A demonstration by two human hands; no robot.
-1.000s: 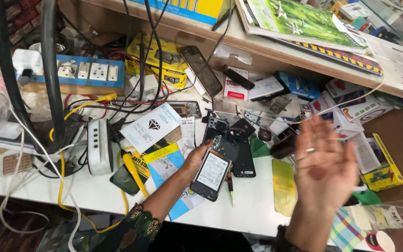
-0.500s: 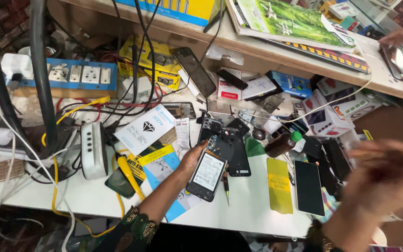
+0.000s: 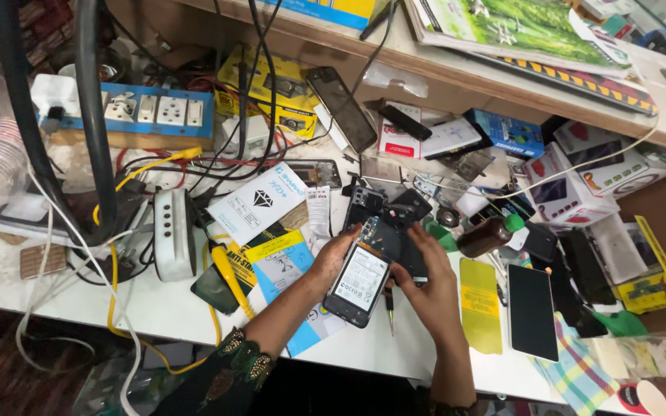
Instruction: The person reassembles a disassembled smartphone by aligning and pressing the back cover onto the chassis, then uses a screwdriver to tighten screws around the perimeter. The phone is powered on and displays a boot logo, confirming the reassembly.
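Right now both hands meet on an opened phone (image 3: 361, 283) lying back-up near the front edge of the white table (image 3: 395, 350). The left hand (image 3: 331, 260) steadies its left side, fingers curled against it; the right hand (image 3: 432, 286) grips its right side. A yellow film sheet (image 3: 480, 306) lies just right of the phone.

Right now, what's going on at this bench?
A person sits at a cluttered white workbench with an opened phone, back cover off and insides showing. The left hand grips its left edge and the right hand closes on its right side. A small screwdriver lies just under the phone. To the right lie a yellow film sheet and a black phone, face up.
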